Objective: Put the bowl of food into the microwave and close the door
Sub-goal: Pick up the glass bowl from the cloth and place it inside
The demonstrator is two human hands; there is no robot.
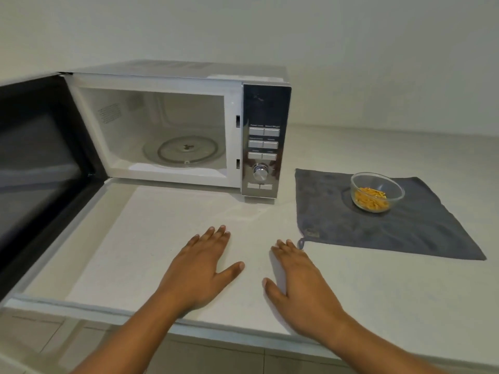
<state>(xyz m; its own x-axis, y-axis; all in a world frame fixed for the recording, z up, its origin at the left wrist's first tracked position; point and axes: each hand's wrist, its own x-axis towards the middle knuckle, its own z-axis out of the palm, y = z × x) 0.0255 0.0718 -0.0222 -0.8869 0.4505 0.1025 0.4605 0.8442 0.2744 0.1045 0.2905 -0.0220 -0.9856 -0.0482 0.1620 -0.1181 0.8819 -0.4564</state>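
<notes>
A white microwave (266,109) stands at the back left of the counter. Its dark door (40,168) is swung wide open to the left, and the glass turntable (183,152) inside carries nothing. A clear glass bowl (377,191) with orange-yellow food pieces sits to the right of the microwave on a grey cloth (378,228). My left hand (201,268) lies flat and open on the counter in front of the microwave. Beside it, my right hand (297,282) rests flat with fingers apart, near the cloth's front left corner. Neither hand holds anything.
The pale counter (140,238) runs to a front edge near my forearms, with tiled floor below. The open door juts out over the left side of the counter. A plain wall stands behind everything.
</notes>
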